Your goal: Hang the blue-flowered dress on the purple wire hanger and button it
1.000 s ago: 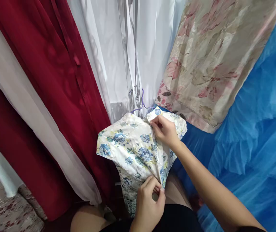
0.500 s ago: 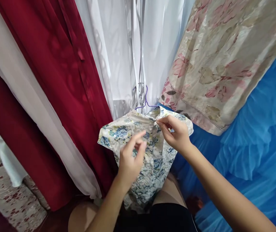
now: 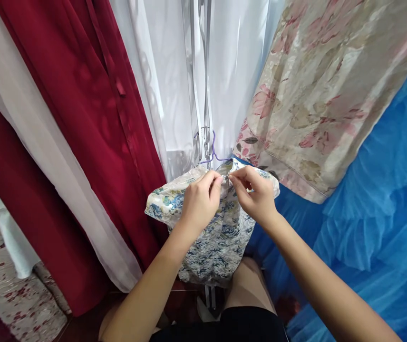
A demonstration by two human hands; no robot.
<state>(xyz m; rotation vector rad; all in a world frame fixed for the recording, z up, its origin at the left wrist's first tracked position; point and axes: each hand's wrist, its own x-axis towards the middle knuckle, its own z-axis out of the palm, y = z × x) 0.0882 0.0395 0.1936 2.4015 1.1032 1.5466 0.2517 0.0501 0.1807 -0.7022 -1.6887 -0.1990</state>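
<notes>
A short-sleeved floral top (image 3: 221, 242), white with blue and yellow flowers, hangs on a purple hanger (image 3: 214, 147) in front of me. My left hand (image 3: 203, 192) is closed in a pinch on the left side of its neck opening. On the other side of that opening, my right hand (image 3: 255, 192) pinches the edge between thumb and fingers. Both sets of fingertips nearly meet at the centre of the neckline. Whatever small fastening lies between them is too small to make out.
Dark red cloth (image 3: 92, 128) and pale sheer cloth (image 3: 57, 147) hang on the left. White fabric (image 3: 169, 95) with metal bars (image 3: 207, 71) is behind the hanger. A beige garment with pink flowers (image 3: 317, 104) and blue ruffled tulle (image 3: 367, 228) fill the right side.
My left hand has moved up from in front of the top to its neckline and closed on the edge. My right hand stays at the neckline. The top's lower part has shifted slightly.
</notes>
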